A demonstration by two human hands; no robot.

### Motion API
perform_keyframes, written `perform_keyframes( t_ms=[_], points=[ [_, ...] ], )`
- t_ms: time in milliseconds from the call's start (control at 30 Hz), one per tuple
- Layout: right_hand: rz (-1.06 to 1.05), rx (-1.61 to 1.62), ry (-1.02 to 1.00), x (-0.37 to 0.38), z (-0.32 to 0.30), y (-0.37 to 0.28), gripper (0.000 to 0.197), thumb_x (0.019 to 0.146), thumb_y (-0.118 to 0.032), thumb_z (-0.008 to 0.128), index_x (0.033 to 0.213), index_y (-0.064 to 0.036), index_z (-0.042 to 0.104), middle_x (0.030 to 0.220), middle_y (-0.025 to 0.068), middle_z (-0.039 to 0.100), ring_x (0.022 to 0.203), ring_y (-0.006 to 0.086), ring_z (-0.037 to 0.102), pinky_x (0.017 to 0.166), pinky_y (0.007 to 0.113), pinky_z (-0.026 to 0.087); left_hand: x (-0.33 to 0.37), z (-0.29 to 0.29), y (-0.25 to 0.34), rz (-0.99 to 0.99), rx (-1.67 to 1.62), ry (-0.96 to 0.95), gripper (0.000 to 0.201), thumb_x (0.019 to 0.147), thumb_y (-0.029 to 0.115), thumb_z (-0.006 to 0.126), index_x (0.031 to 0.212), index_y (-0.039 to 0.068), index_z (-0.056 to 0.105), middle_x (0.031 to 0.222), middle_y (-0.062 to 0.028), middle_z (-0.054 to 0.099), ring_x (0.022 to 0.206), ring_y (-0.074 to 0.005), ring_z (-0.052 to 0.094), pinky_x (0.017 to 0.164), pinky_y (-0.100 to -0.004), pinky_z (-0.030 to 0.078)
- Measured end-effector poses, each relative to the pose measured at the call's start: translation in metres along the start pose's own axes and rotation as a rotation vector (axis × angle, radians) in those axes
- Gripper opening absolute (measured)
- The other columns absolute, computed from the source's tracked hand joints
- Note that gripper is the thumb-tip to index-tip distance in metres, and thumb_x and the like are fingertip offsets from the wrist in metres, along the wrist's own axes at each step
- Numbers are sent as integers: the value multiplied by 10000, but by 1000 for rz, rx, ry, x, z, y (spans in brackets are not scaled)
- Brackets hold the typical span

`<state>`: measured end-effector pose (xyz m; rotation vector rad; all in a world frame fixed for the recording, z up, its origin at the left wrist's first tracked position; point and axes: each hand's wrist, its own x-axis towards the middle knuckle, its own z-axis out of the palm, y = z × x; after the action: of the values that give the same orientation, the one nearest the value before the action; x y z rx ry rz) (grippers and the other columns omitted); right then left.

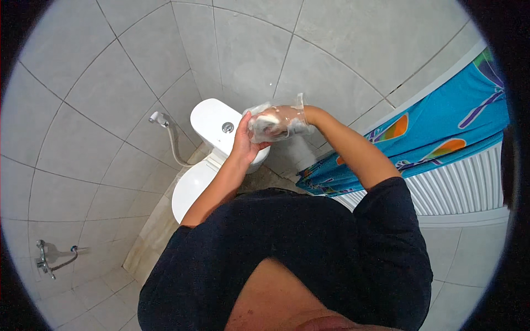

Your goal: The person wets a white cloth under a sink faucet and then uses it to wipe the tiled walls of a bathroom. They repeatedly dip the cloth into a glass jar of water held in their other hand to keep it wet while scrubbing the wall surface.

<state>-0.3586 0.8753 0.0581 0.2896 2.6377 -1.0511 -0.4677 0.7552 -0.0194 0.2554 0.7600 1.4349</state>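
My left hand [243,142] is wrapped round the outside of a clear plastic jar [301,101], which lies on its side in the air with its mouth toward the right. My right hand [285,115] is inside the jar up to the wrist, seen through the clear wall. A whitish, foamy patch [268,118] shows at its fingers; whether it is a sponge or only suds I cannot tell. The right fingers look curled, but the wet, cloudy wall blurs them. Both hands are held just right of the white toilet cistern [205,115].
The toilet's closed white lid [193,185] is below my left forearm. On the left wall hang a hand sprayer [159,118] with a hose and, lower down, a metal tap [43,259]. A blue patterned curtain [425,118] and a white ribbed panel [464,179] stand at right.
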Motion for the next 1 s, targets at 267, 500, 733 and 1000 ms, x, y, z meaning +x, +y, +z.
perform_keyframes(
  t_ms=[267,500,733,1000],
  points=[
    [37,111,28,13,17,-2,522,646,-285,648,1095,-67,495,986,123,560,857,223,533,766,317,420,-14,-1,2,-42,-32,12,587,753,551,414,1164,132,423,1157,-113,447,1057,-292,431,849,-498,330],
    [428,305,-129,14,7,-21,508,632,-288,657,1035,-5,531,881,91,582,756,189,541,664,294,451,-14,-10,8,-17,-10,77,598,766,542,388,1190,120,392,1147,-111,459,1030,-293,453,819,-472,360],
    [232,686,25,18,41,39,290,661,-229,629,873,-32,610,747,51,583,608,157,527,527,275,430,-8,-10,3,-49,-110,-51,581,787,521,369,1169,84,403,1126,-128,477,1022,-296,472,825,-496,378],
    [389,738,-32,11,50,42,252,660,-110,631,901,-46,598,793,39,576,679,140,524,584,260,431,-10,-13,-7,-101,-139,-7,610,764,538,421,1178,91,409,1193,-131,427,1089,-300,419,874,-503,334]
  ],
)
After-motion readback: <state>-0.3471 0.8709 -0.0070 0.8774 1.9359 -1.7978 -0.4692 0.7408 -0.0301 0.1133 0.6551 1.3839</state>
